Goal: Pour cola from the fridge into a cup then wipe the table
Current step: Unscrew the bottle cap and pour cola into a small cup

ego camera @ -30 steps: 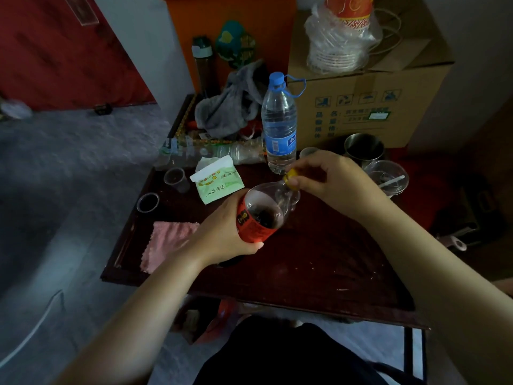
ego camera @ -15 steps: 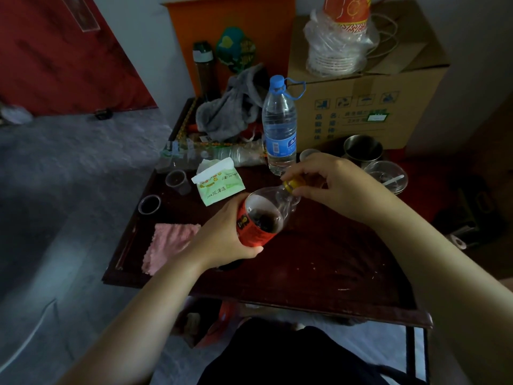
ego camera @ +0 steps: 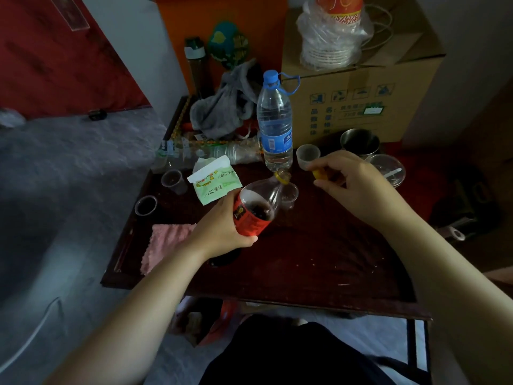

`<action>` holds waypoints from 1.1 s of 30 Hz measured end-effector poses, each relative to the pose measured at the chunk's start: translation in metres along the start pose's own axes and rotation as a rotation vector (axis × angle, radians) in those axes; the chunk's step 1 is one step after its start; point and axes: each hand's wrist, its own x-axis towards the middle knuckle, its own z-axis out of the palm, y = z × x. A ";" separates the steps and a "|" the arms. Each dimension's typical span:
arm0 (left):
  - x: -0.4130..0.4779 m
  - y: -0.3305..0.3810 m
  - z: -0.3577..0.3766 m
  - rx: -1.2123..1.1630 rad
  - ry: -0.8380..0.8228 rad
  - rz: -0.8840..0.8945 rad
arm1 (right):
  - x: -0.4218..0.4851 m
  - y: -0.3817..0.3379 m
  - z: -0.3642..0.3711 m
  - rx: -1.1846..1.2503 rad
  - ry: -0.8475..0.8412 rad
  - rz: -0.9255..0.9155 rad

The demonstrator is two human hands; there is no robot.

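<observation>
Left hand (ego camera: 222, 226) wrapped around the red-labelled clear plastic cola bottle (ego camera: 256, 209), tilted over the dark wooden bench (ego camera: 319, 259), open neck pointing away above a small clear plastic cup (ego camera: 288, 195). Dark cola sits low in the bottle. Right hand (ego camera: 358, 187) off to the right, apart from the bottle, pinching the yellow bottle cap (ego camera: 319, 173) between thumb and fingertips. Pink fuzzy cloth (ego camera: 163, 243) lies at the bench's left edge. Tall blue-capped water bottle (ego camera: 274, 126) upright behind the cup.

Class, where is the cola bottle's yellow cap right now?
In the right hand, the yellow cap is pinched just right of the cola bottle, near the water bottle.
</observation>
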 end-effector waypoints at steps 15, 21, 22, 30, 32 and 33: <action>0.037 -0.028 0.003 0.219 -0.127 -0.077 | -0.029 0.028 0.012 -0.018 0.106 0.173; 0.047 -0.030 0.004 0.286 -0.183 -0.116 | -0.031 0.037 0.015 -0.025 0.117 0.203; 0.049 -0.029 0.004 0.289 -0.190 -0.120 | -0.031 0.038 0.015 -0.026 0.117 0.207; 0.060 -0.028 0.003 0.357 -0.224 -0.131 | -0.032 0.046 0.015 -0.018 0.117 0.222; 0.063 -0.029 0.002 0.382 -0.224 -0.135 | -0.032 0.047 0.016 -0.010 0.122 0.224; 0.063 -0.029 0.001 0.398 -0.226 -0.135 | -0.033 0.048 0.017 -0.007 0.125 0.226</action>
